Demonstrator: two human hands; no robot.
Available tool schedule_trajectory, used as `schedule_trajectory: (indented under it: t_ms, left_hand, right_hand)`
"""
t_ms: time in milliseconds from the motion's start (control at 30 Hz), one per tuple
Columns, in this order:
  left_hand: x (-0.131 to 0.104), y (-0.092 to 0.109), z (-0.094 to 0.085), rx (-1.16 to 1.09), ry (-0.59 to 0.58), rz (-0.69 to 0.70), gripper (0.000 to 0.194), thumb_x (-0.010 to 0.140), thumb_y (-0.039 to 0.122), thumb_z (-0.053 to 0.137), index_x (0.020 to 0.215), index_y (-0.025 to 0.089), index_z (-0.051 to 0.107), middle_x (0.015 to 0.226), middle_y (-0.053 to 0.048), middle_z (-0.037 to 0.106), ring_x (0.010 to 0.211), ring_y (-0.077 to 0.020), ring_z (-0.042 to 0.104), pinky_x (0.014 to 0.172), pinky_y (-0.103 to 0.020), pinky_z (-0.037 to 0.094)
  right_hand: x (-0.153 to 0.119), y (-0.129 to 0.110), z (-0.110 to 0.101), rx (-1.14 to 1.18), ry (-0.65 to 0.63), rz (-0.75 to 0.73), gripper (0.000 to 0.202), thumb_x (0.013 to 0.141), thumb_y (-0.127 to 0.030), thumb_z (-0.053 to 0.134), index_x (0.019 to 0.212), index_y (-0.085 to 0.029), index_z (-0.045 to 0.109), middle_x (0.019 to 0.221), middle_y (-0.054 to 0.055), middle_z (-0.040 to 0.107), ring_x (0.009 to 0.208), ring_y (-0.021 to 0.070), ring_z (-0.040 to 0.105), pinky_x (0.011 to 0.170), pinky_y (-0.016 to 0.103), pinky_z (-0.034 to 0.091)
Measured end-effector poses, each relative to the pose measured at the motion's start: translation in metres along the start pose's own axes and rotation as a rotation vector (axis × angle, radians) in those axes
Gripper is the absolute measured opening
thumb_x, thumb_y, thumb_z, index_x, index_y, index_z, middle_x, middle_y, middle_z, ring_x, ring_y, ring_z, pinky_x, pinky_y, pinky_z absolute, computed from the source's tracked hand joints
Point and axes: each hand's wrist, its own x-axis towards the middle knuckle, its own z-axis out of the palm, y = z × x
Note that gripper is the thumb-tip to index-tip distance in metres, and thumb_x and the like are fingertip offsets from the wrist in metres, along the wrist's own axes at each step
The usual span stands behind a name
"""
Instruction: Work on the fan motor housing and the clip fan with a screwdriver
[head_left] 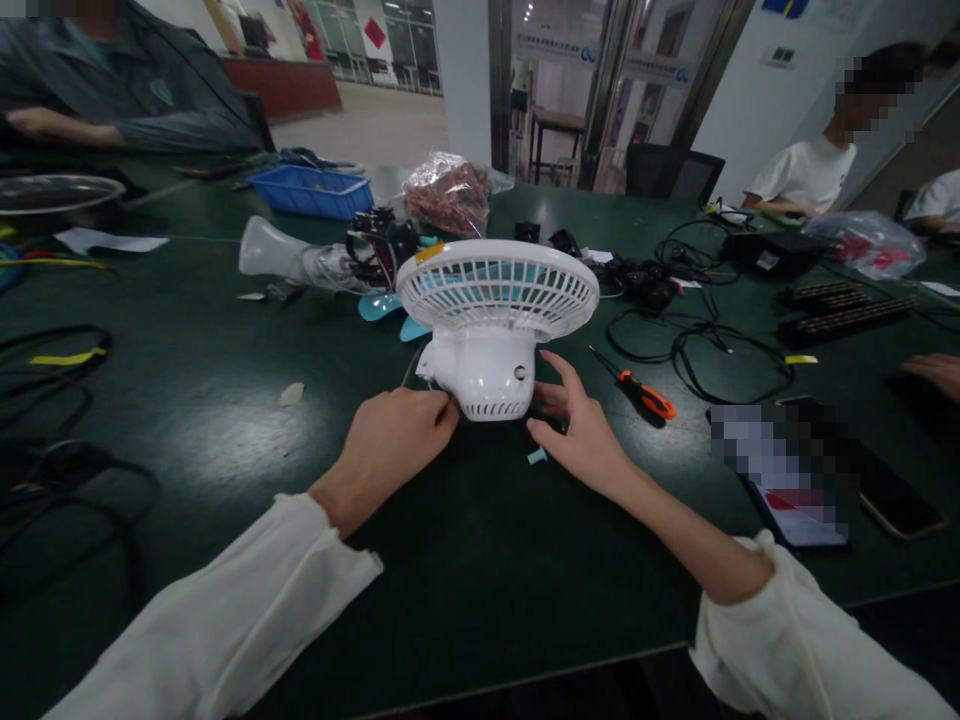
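A white fan head point(491, 330) lies grille-up on the dark green table point(465, 560), its rounded motor housing facing me. My left hand point(394, 440) is closed against the housing's lower left side, gripping it. My right hand point(581, 430) rests against the housing's right side with fingers spread. A small light-blue piece point(537, 457) lies on the table just under my right hand. Teal fan blades point(382, 306) show behind the grille.
An orange-handled screwdriver point(643, 393) lies right of the fan. Black cables point(697, 345), a phone point(896, 495), a blue tray point(311, 190), a white fan stand point(289, 258) and a bag of parts point(448, 195) surround it. Other people sit at the far left and right.
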Motion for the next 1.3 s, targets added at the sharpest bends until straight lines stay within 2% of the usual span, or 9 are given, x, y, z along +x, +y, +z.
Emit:
schedule_trajectory:
  t_ms: [433, 633, 667, 733, 800, 867, 1100, 1300]
  left_hand:
    - [0.003, -0.002, 0.004, -0.024, 0.009, -0.003, 0.040, 0.090, 0.036, 0.032, 0.074, 0.020, 0.066, 0.078, -0.006, 0.070, 0.068, -0.0235, 0.066, 0.055, -0.031, 0.040]
    - [0.002, -0.004, 0.007, -0.071, 0.020, -0.002, 0.038, 0.089, 0.037, 0.034, 0.074, 0.022, 0.065, 0.077, -0.005, 0.070, 0.067, -0.0223, 0.065, 0.054, -0.030, 0.037]
    - [0.002, -0.004, 0.007, -0.075, 0.021, -0.003, 0.038, 0.089, 0.037, 0.034, 0.074, 0.022, 0.065, 0.077, -0.005, 0.070, 0.067, -0.0221, 0.064, 0.054, -0.030, 0.036]
    - [0.002, -0.005, 0.007, -0.079, 0.022, -0.002, 0.038, 0.089, 0.037, 0.034, 0.073, 0.021, 0.064, 0.076, -0.005, 0.070, 0.067, -0.0216, 0.064, 0.054, -0.030, 0.036]
    - [0.002, -0.005, 0.007, -0.079, 0.020, -0.001, 0.038, 0.089, 0.038, 0.034, 0.072, 0.021, 0.064, 0.076, -0.005, 0.069, 0.066, -0.0210, 0.064, 0.053, -0.029, 0.035]
    - [0.002, -0.006, 0.008, -0.081, 0.026, -0.003, 0.038, 0.089, 0.038, 0.034, 0.072, 0.021, 0.064, 0.075, -0.005, 0.069, 0.065, -0.0204, 0.063, 0.053, -0.029, 0.034]
    - [0.001, -0.006, 0.008, -0.106, 0.037, -0.003, 0.037, 0.090, 0.038, 0.035, 0.071, 0.021, 0.063, 0.072, -0.004, 0.068, 0.063, -0.0188, 0.062, 0.052, -0.028, 0.033]
    - [0.001, -0.005, 0.006, -0.119, 0.019, -0.011, 0.038, 0.090, 0.039, 0.035, 0.074, 0.022, 0.065, 0.075, -0.004, 0.069, 0.065, -0.0195, 0.063, 0.054, -0.029, 0.038]
  right_hand:
    - [0.001, 0.003, -0.001, -0.039, -0.008, -0.016, 0.074, 0.077, -0.017, 0.059, 0.144, -0.024, 0.028, 0.125, 0.010, 0.063, 0.116, 0.0224, 0.060, 0.099, 0.046, 0.049]
    - [0.003, -0.005, -0.010, -0.190, -0.047, -0.008, 0.080, 0.078, -0.019, 0.059, 0.148, -0.022, 0.019, 0.125, 0.011, 0.063, 0.116, 0.0248, 0.060, 0.101, 0.048, 0.046]
    - [0.004, -0.007, -0.014, -0.253, -0.050, -0.009, 0.078, 0.078, -0.019, 0.059, 0.147, -0.020, 0.021, 0.125, 0.012, 0.063, 0.115, 0.0254, 0.059, 0.101, 0.048, 0.045]
    - [0.006, -0.008, -0.024, -0.387, -0.045, -0.015, 0.066, 0.079, -0.018, 0.057, 0.141, -0.017, 0.035, 0.124, 0.013, 0.062, 0.116, 0.0261, 0.058, 0.102, 0.047, 0.044]
    - [0.008, -0.006, -0.033, -0.488, -0.034, -0.005, 0.047, 0.081, -0.018, 0.055, 0.128, -0.014, 0.052, 0.122, 0.013, 0.062, 0.114, 0.0255, 0.058, 0.101, 0.043, 0.044]
    - [0.010, -0.001, -0.040, -0.532, -0.051, 0.032, 0.034, 0.082, -0.018, 0.054, 0.115, -0.014, 0.061, 0.114, 0.012, 0.063, 0.106, 0.0234, 0.061, 0.097, 0.040, 0.047]
    - [0.008, 0.006, -0.043, -0.532, -0.190, 0.109, 0.020, 0.079, -0.017, 0.061, 0.097, -0.016, 0.070, 0.093, 0.007, 0.064, 0.082, 0.0165, 0.063, 0.077, 0.030, 0.051]
    - [0.006, 0.007, -0.042, -0.484, -0.189, 0.139, 0.012, 0.078, -0.014, 0.063, 0.088, -0.017, 0.068, 0.082, 0.004, 0.066, 0.073, 0.0144, 0.063, 0.069, 0.027, 0.051]
